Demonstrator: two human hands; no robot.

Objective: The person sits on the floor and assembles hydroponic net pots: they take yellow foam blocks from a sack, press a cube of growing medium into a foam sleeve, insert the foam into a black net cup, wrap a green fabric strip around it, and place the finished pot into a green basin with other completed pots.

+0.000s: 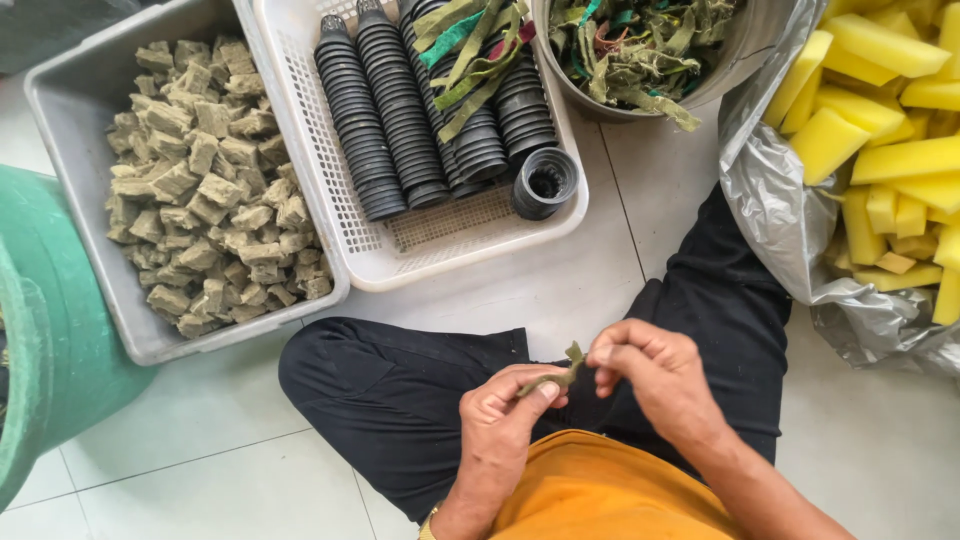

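Note:
I sit cross-legged on a tiled floor in black trousers and an orange shirt. My left hand [505,408] and my right hand [650,370] meet above my lap. Between their fingertips they pinch a thin olive-green strip [560,372]. The left thumb presses one end of it, and the right fingers pinch the other end. A white basket [330,190] in front of me holds rows of stacked black ribbed net pots [395,110] and several green strips.
A grey bin [85,110] of brownish-green cubes stands at the left. A green tub [45,330] is at the far left. A round bucket [745,45] of green strips stands at the top. A plastic bag [780,210] of yellow sponge pieces lies at the right.

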